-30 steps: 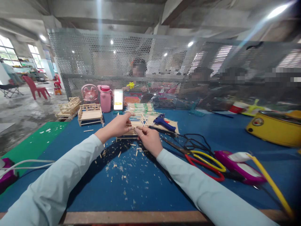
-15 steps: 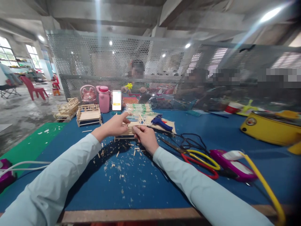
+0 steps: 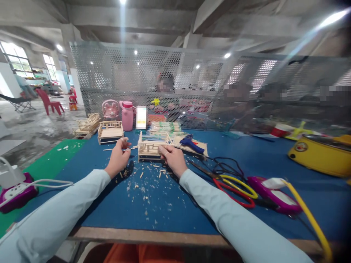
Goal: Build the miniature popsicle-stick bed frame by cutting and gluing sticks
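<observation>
A small bench-like frame [image 3: 149, 148] of thin wooden sticks stands on the blue table in front of me, with a lattice panel on its near side. My right hand [image 3: 174, 159] pinches the right end of this frame between thumb and fingers. To its left, my left hand [image 3: 118, 157] is apart from the frame, fingers loosely curled and a gap between thumb and fingertips. Thin loose sticks [image 3: 134, 147] lie close to those fingertips; I see none clearly held. Behind the frame lies a bundle of sticks [image 3: 166, 128].
Finished stick models [image 3: 111, 130] stand at the back left near a pink bottle [image 3: 127, 116] and a phone [image 3: 141, 117]. Rightward lie a blue glue gun [image 3: 192, 143], scissors [image 3: 233, 188], a purple power strip [image 3: 274, 193] and a yellow pot [image 3: 319, 153]. Stick scraps litter the table [image 3: 175, 215].
My left hand has left the stick frame and moved left and down to the loose sticks. My right hand stays at the frame's right end. The view has shifted slightly left.
</observation>
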Demonstrator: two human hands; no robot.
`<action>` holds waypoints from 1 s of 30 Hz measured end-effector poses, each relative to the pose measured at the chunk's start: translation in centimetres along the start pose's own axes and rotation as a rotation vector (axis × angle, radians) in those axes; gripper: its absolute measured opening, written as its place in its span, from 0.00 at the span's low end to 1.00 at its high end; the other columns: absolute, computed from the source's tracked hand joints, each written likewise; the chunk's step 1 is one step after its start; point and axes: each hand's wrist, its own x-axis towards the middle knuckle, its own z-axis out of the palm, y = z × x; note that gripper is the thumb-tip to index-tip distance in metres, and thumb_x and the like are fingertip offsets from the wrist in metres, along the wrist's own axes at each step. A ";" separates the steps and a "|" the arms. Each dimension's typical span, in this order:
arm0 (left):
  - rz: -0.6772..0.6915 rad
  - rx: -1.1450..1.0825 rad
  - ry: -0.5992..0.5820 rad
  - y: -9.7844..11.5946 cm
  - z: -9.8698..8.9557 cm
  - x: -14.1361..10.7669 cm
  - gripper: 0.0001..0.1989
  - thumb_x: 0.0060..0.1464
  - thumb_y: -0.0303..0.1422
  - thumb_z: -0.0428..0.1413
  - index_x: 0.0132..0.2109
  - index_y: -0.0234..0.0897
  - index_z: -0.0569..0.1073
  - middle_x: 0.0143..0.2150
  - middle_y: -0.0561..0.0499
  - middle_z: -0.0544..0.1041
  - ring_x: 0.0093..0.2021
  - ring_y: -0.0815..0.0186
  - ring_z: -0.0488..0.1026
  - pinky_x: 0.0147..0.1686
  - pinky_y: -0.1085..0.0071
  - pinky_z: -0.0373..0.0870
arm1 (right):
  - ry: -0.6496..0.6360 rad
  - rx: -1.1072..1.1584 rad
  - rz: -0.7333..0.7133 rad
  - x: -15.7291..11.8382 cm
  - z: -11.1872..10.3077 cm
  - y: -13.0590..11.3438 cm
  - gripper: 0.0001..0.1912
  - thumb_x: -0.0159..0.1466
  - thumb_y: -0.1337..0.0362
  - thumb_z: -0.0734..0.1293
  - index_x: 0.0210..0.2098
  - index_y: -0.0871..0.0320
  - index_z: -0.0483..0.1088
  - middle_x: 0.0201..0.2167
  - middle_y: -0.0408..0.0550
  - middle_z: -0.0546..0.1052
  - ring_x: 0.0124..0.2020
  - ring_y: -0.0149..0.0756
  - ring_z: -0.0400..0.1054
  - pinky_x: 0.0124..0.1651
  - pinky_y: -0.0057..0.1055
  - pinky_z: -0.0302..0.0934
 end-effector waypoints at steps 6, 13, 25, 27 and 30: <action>0.053 0.037 -0.068 0.2 1.5 -0.7 0.24 0.44 0.20 0.46 0.52 0.33 0.58 0.47 0.42 0.68 0.48 0.63 0.66 0.46 0.63 0.64 | 0.020 -0.040 -0.008 0.1 0.1 0.1 0.18 0.53 0.50 0.62 0.22 0.60 0.70 0.12 0.39 0.64 0.14 0.25 0.53 0.19 0.25 0.47; 0.350 0.109 -0.097 3.4 2.5 0.9 0.28 0.44 0.24 0.51 0.55 0.32 0.56 0.54 0.39 0.63 0.56 0.60 0.59 0.56 0.60 0.54 | 0.019 -0.038 -0.023 0.2 0.1 0.6 0.19 0.55 0.50 0.62 0.25 0.60 0.72 0.12 0.38 0.63 0.14 0.25 0.52 0.20 0.25 0.47; 0.267 0.334 -0.628 5.8 3.1 5.5 0.35 0.41 0.27 0.55 0.58 0.30 0.54 0.43 0.42 0.74 0.40 0.61 0.71 0.39 0.68 0.67 | 0.019 -0.022 0.022 0.0 0.4 0.1 0.19 0.54 0.52 0.62 0.30 0.60 0.75 0.10 0.38 0.63 0.13 0.25 0.53 0.20 0.24 0.49; 0.281 0.374 -0.672 5.9 2.7 5.7 0.35 0.40 0.25 0.55 0.58 0.31 0.55 0.43 0.42 0.74 0.40 0.62 0.71 0.39 0.68 0.67 | 0.027 -0.013 0.027 -0.1 0.5 0.1 0.18 0.54 0.52 0.62 0.29 0.60 0.75 0.11 0.38 0.63 0.14 0.26 0.53 0.20 0.24 0.50; 0.309 0.401 -0.672 6.0 2.5 6.0 0.32 0.41 0.25 0.55 0.56 0.32 0.57 0.42 0.44 0.74 0.39 0.63 0.72 0.40 0.68 0.67 | 0.032 0.004 0.033 -0.2 0.6 -0.1 0.18 0.53 0.52 0.62 0.29 0.61 0.75 0.11 0.38 0.63 0.14 0.25 0.53 0.20 0.24 0.50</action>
